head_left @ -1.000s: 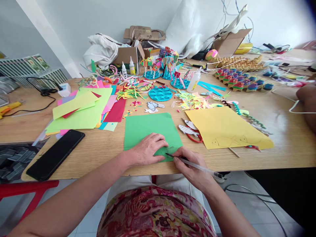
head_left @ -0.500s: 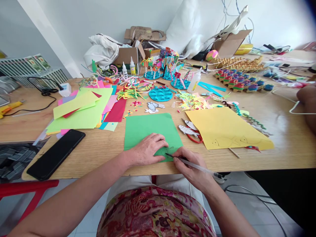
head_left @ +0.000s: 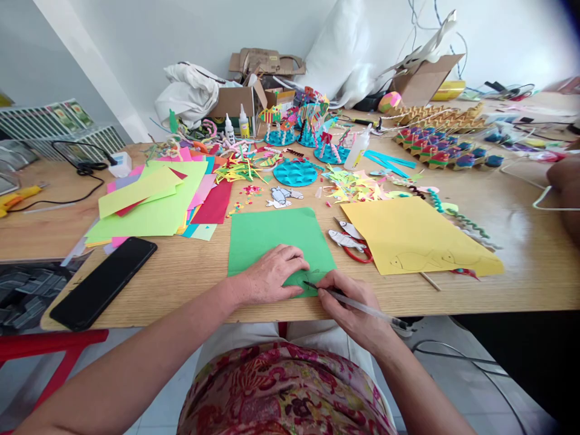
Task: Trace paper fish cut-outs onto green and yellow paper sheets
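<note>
A sheet of green paper lies at the table's front edge, with thin dark lines drawn near its lower right corner. My left hand rests on it, fingers spread and slightly bent. In my right hand is a pen with a clear barrel, its tip touching the green paper beside the drawn lines. To the right, yellow paper carries fish outlines. Between the two sheets, white fish cutouts lie over red-handled scissors. More fish cutouts sit just behind the green paper.
A black phone and stacked coloured paper lie on the left. Behind are paper scraps, a blue scalloped disc, glue bottles and finished fish models. At the far right, another person's arm shows.
Almost nothing differs. Both hands and the pen tip stay in the same place on the green paper; the view has shifted very slightly.
</note>
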Available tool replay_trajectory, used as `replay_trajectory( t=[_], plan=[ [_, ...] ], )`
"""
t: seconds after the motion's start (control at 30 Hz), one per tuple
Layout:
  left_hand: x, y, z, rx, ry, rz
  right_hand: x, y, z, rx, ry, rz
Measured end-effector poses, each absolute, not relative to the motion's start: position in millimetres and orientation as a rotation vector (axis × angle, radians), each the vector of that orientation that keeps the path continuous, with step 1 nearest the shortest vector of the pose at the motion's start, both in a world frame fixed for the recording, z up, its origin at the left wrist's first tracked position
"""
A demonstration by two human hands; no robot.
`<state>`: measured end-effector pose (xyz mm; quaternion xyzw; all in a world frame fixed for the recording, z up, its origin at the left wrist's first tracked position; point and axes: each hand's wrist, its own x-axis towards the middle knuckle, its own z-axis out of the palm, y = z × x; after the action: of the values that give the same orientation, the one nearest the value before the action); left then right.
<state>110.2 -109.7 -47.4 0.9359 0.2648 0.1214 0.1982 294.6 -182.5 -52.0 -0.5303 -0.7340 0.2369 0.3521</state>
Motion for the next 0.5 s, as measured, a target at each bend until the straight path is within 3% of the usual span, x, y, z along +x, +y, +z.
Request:
replay_trajectory(
  t=[0.5],
  plan=[
    [110.7,-109.5,-47.1,2.645,0.746,0.322,294.5,-183.1,-51.8,-1.368,-1.911,0.599]
  ],
)
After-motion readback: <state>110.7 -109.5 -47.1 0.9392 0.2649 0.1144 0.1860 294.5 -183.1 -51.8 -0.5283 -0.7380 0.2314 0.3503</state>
